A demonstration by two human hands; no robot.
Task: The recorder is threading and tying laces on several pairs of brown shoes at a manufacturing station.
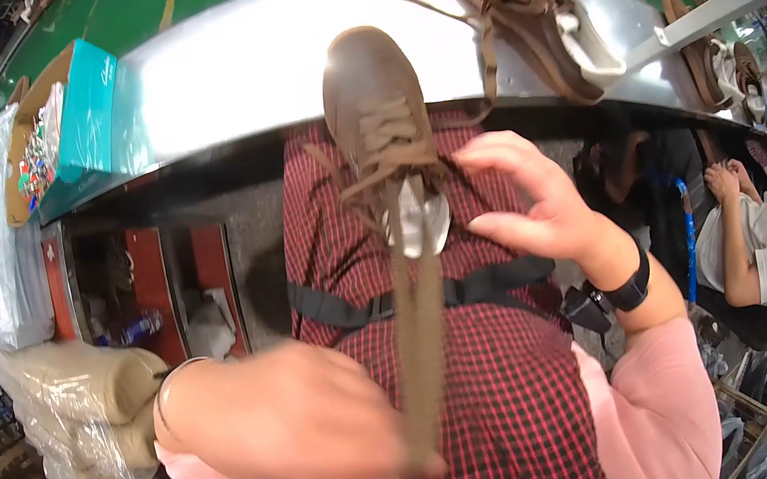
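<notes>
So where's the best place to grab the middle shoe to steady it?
Probably its right flank, from the right: the shoe points away, its long side faces the open right hand, and the left hand has the laces stretched bodyward.

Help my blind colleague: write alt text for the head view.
Left hand grips flat brown fabric laces of a brown, round-toed shoe; open right hand is beside it. Another brown lace-up shoe lies on the shiny metal bench.

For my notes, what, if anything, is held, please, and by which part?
Left hand: brown lace, at the end farthest from the shoe; right hand: nothing.
</notes>
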